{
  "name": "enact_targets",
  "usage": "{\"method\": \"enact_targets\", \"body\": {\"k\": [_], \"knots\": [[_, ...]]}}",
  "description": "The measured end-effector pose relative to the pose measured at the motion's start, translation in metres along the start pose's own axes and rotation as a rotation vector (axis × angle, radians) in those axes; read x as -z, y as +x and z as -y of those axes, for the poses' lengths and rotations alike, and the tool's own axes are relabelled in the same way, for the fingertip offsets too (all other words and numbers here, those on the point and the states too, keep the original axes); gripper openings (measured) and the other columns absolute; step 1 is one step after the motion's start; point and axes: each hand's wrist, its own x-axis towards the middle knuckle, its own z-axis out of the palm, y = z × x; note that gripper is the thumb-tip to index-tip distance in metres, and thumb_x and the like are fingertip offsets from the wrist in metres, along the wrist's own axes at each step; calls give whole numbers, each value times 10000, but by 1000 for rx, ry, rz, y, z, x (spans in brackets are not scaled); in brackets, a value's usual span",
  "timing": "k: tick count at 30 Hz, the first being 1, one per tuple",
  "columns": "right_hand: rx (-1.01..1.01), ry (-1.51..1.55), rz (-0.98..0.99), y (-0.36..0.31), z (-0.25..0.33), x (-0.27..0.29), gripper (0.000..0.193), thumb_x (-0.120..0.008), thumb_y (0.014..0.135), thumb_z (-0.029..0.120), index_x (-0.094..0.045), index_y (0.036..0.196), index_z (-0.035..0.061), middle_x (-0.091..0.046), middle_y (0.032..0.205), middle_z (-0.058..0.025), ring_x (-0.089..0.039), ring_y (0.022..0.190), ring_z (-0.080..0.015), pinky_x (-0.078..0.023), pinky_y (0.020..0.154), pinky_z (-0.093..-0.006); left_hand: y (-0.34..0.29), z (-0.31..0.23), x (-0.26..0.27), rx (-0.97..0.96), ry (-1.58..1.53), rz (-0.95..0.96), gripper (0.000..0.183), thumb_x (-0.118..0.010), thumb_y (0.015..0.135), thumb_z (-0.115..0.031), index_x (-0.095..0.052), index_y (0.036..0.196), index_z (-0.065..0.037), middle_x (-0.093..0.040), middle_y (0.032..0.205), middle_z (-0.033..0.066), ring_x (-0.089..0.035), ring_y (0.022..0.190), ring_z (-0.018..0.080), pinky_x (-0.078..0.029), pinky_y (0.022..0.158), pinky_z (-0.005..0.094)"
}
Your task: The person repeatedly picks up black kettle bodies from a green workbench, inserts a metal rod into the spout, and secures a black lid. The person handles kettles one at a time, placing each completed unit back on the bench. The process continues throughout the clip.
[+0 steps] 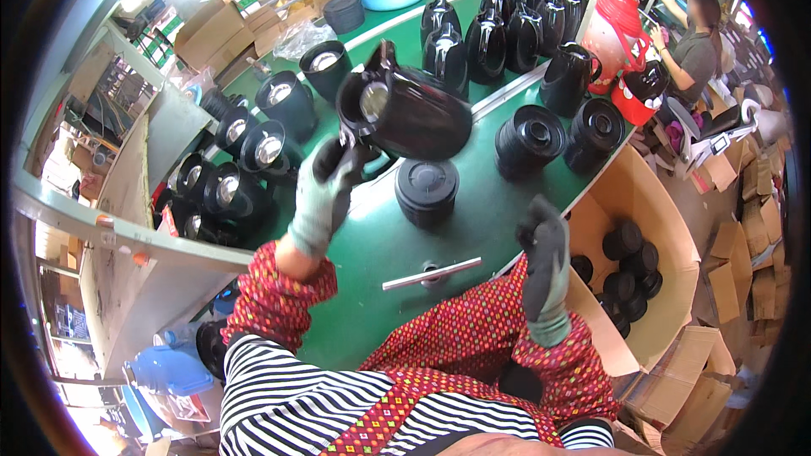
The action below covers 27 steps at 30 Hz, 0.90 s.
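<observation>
My left hand (329, 194), in a grey-and-green work glove, is closed on the handle of a glossy black vacuum jug (414, 114). The jug is tipped on its side above the bench, its mouth facing left and a silvery inside showing. My right hand (545, 257), gloved alike, is raised over the bench's near right edge with its fingers loosely apart and nothing in them. A short stack of black round lids (427, 190) stands on the green bench (372, 236) below the jug. Two more lid stacks, a left one (530, 142) and a right one (596, 135), stand farther right.
Several black jugs (488, 42) stand in rows at the back. Black containers with silvery insides (283, 101) crowd the left. An open carton (667, 287) holding black lids is at my right. A white bar (432, 274) lies up front. Another person (701, 42) works at far right.
</observation>
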Motion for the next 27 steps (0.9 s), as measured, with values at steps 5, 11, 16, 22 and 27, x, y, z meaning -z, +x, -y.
{"method": "enact_targets", "body": {"k": [5, 11, 16, 22, 27], "knots": [[-50, -226, 11, -41, -58, 13, 475, -625, 968, -28, -555, 1438, -26, -629, 1373, -146, -634, 1214, -231, -481, 1074, -356, 191, 95, 16, -9, 338, -157, 329, -757, 985, -304, -756, 1113, 0, -713, 822, 63, -627, 743, 119, -518, 701, 316], [20, -522, 201, -35, -59, 4, 360, -650, 974, 20, -644, 1330, -33, -677, 1212, -144, -675, 1021, -214, -534, 928, -329, 329, 197, 39, -8, 819, -420, 483, -746, 928, -518, -784, 1041, -50, -792, 936, 140, -750, 905, 330, -544, 827, 451], [-39, -520, 151, -26, -58, 9, 355, -664, 948, -3, -666, 1302, -24, -700, 1216, -161, -691, 1035, -256, -545, 942, -353, 332, 196, -12, 119, 914, -318, 687, -760, 879, -634, -723, 1230, -45, -773, 1056, 212, -733, 1056, 377, -546, 950, 458], [-57, -517, 142, -27, -60, 5, 332, -667, 938, -8, -686, 1268, -22, -718, 1189, -168, -708, 1047, -279, -550, 931, -355, 292, 152, 34, -106, 1203, -490, 963, -818, 846, -526, -373, 1585, -99, -445, 1523, 259, -560, 1349, 427, -513, 1086, 481], [-34, -516, 200, -26, -59, 1, 290, -647, 1002, 48, -677, 1278, -37, -718, 1187, -151, -697, 1060, -234, -549, 941, -334, 299, 182, 127, -29, 1451, -404, 716, -792, 879, -434, -546, 1472, -118, -576, 1491, 163, -517, 1417, 370, -423, 1180, 466]]}}
